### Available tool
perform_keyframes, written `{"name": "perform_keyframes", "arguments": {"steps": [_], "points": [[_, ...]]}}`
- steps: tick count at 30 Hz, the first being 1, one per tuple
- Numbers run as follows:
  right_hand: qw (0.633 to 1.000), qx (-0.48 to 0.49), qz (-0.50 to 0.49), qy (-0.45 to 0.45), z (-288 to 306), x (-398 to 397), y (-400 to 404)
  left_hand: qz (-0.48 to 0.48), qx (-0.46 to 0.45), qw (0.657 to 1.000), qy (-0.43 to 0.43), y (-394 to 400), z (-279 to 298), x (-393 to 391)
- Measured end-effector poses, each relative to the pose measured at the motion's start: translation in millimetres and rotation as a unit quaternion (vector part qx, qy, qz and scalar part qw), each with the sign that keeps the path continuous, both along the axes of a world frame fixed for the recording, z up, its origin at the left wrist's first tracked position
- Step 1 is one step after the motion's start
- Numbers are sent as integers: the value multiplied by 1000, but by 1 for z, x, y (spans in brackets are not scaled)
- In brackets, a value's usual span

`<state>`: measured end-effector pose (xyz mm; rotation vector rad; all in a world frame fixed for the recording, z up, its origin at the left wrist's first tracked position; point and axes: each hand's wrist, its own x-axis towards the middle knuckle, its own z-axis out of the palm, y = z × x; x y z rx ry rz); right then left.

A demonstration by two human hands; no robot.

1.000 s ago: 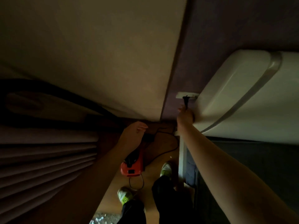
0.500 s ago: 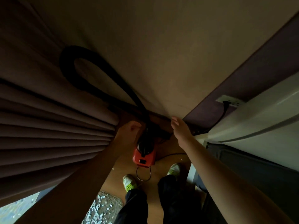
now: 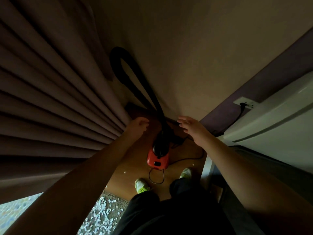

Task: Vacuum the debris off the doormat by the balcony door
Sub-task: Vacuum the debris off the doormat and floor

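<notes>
A small red and black vacuum [image 3: 158, 159] stands on the wooden floor in front of my feet. Its black hose [image 3: 133, 82] loops up against the beige wall. Its black cord [image 3: 236, 119] runs right to a plug in a white wall socket [image 3: 244, 103]. My left hand [image 3: 138, 124] hovers left of the hose with fingers loosely curled, holding nothing. My right hand [image 3: 191, 128] hovers right of the hose, fingers spread, touching nothing. The doormat [image 3: 103, 216], strewn with pale debris, lies at the bottom by my left leg.
Pleated brown curtains [image 3: 55, 106] fill the left side, close to my left arm. A white appliance [image 3: 274, 117] stands at the right, with a dark panel below it. Daylight shows under the curtain at bottom left. A few debris bits lie on the floor near my shoes.
My right hand has left the plug at the socket and come down beside the hose. My view has swung left and down, bringing the vacuum, hose loop and doormat into sight.
</notes>
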<state>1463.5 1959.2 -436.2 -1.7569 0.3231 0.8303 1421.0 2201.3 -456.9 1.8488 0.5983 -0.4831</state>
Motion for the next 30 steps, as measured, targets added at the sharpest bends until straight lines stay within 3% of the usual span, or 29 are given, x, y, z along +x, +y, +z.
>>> {"name": "perform_keyframes", "arguments": {"steps": [3,6,14,21,26,30], "points": [[1000,1,6,-11,13,-13,4,59,-58,993,79,14,15,3],[1000,6,4,-2,16,-18,10,32,-72,987,138,21,18,4],[998,34,28,39,-13,9,7,78,-6,988,132,10,15,42],[997,46,39,52,-21,62,-27,169,-79,968,171,17,-14,96],[996,51,35,63,-20,84,-44,272,-147,946,97,-4,-24,124],[997,48,30,58,-20,90,-54,293,-185,931,116,-16,-35,137]]}}
